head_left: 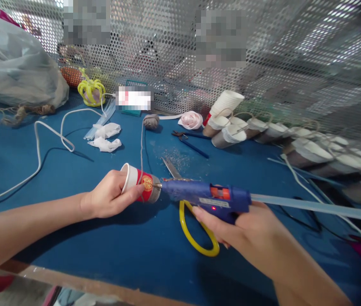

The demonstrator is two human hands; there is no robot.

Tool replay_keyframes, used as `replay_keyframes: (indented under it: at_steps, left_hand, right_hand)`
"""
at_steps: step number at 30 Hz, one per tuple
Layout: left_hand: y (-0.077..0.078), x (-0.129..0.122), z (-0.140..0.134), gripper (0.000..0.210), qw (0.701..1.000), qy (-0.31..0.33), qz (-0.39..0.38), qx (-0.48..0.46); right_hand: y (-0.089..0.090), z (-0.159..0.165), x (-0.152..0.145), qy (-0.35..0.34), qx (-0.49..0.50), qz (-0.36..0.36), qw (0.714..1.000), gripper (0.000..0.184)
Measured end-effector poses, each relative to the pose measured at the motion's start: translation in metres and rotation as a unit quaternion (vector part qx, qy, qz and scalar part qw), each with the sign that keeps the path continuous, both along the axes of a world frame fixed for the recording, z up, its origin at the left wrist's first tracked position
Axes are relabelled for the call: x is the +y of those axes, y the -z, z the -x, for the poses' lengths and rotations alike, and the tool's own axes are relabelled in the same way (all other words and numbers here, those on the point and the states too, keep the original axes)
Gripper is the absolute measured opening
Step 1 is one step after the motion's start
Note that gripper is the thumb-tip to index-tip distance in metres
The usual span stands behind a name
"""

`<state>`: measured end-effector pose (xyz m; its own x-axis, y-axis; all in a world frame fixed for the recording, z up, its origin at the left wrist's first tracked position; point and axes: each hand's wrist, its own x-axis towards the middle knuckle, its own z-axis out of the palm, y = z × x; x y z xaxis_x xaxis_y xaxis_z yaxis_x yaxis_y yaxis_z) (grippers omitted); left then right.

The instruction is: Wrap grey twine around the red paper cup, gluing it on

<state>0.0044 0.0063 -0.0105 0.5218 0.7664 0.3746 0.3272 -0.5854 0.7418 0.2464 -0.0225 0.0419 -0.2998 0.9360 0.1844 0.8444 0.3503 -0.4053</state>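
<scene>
My left hand is closed around a red and white paper cup lying on its side, its rim facing left. Grey yarn is wound on the cup's base end, and a strand runs up to a small yarn ball. In my right hand is a blue hot glue gun with a small red light lit. Its metal nozzle reaches the yarn-covered end of the cup; whether it touches cannot be told. A long clear glue stick sticks out of its back. Scissors with yellow handles lie partly beneath the gun.
Several yarn-wrapped cups line the right side, beside stacked white cups. Pliers, a pink ribbon roll, white crumpled scraps and a yellow basket-like item lie farther back. A white cable crosses the left. Perforated metal stands behind.
</scene>
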Motion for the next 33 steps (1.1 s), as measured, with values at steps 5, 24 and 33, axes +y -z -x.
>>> replay_keyframes:
  at_steps: [5, 24, 33]
  left_hand:
    - [0.0, 0.002, -0.001, 0.023, 0.992, 0.052, -0.111, -0.016]
    - [-0.005, 0.005, 0.0, 0.023, 0.954, 0.072, -0.286, 0.06]
    - [-0.006, 0.005, -0.001, 0.021, 0.944, 0.077, -0.314, 0.062]
  right_hand:
    - [-0.009, 0.007, 0.0, 0.054, 0.06, 0.143, 0.986, 0.035]
    - [-0.009, 0.009, 0.0, 0.07, 0.097, 0.173, 0.978, 0.04]
    - [-0.012, 0.01, 0.001, 0.056, 0.085, 0.178, 0.979, 0.041]
